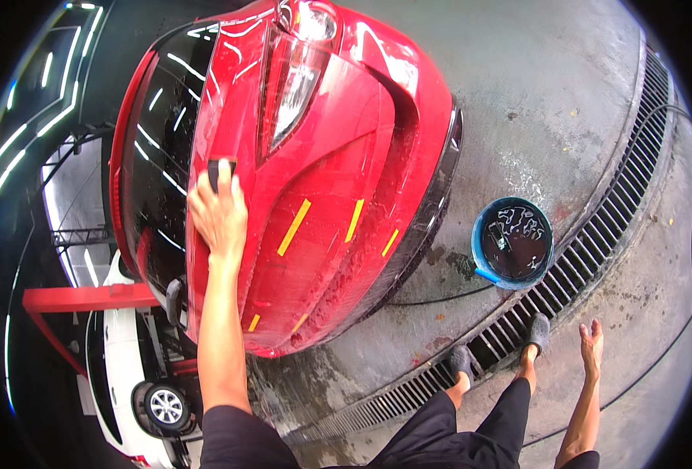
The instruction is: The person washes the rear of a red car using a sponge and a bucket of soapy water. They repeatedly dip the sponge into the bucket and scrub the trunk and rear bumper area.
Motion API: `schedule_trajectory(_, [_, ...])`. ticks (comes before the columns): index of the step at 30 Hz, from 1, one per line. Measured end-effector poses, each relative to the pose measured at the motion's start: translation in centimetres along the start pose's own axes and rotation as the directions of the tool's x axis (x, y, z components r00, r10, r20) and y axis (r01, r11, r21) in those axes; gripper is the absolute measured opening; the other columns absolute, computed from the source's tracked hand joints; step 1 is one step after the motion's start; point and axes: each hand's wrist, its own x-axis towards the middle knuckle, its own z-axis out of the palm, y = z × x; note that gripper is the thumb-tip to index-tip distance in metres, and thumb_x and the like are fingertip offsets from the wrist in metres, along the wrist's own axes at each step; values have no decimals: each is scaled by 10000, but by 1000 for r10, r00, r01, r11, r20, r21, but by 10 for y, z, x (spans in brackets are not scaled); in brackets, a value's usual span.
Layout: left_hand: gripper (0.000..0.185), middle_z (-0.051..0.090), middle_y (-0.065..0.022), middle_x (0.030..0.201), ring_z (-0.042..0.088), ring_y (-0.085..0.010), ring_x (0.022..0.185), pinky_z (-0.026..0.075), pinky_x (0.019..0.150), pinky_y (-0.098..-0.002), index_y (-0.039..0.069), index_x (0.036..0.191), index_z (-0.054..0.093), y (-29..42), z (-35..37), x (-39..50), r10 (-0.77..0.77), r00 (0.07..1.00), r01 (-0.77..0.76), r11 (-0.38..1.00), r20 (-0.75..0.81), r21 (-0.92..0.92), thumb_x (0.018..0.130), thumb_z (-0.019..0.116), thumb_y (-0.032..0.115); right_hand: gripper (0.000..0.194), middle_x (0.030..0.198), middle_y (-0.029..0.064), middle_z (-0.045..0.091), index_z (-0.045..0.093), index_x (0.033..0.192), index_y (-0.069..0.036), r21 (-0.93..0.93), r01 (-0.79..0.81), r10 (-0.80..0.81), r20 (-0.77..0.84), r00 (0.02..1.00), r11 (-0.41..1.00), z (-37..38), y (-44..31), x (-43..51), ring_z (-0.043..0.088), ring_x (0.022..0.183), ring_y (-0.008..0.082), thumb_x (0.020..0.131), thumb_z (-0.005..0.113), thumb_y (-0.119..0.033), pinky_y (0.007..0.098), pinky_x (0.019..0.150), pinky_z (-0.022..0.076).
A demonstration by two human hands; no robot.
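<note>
My left hand [220, 217] is stretched out over the rear of a red car [328, 170], its fingers on a small dark block [221, 173] pressed to the wet bodywork between the rear window [173, 135] and the tail light [293, 94]. Whether the block is a sponge or a pad, I cannot tell. Strips of yellow tape [293, 227] stick to the panel beside my forearm. My right hand [592, 346] hangs over the concrete floor at the right, fingers apart and nothing in it. A blue bucket [476, 234] of dark liquid stands on the floor between the car and a drain.
A curved metal floor drain grate [580, 264] runs under my feet and past the bucket. Thin dark hoses or cables [633, 378] lie on the floor. At the lower left are a white car [124, 352] and a red metal beam [88, 297].
</note>
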Motion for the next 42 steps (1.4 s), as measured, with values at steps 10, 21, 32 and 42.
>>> schedule_trajectory(10, [501,633,-163,1415,628,-419,1215,559,1025,-575,253,1540,624,-13,-9,-25,100,989,-102,995,-106,-14,1060,765,285,854,1694,323,508,444,1677,81,87,56,-54,-25,998,995,12,19,-10,490,1595,414,1088,747,-457,502,1324,375])
schedule_trajectory(21, [486,644,-89,1372,606,-340,1158,554,982,-506,314,1494,696,-11,-27,-91,75,991,-76,997,-115,-1,1021,804,323,848,1721,302,488,459,1678,61,125,135,-133,-23,991,983,74,-24,-58,458,1622,396,1075,764,-452,481,1341,348])
schedule_trajectory(32, [405,639,-53,1287,623,-318,1120,584,875,-486,302,1361,759,16,-14,-80,-44,991,42,999,-129,-18,966,846,305,836,1701,299,516,474,1667,56,40,136,-134,-42,990,990,67,-20,-61,480,1608,396,1069,773,-446,487,1336,356])
schedule_trajectory(42, [430,640,-62,1289,620,-332,1123,590,917,-497,338,1413,737,19,-8,-57,-59,989,63,998,-134,28,992,825,330,845,1695,299,527,479,1674,36,-50,114,-116,-33,993,992,47,-18,-65,480,1608,419,1060,757,-475,511,1327,368])
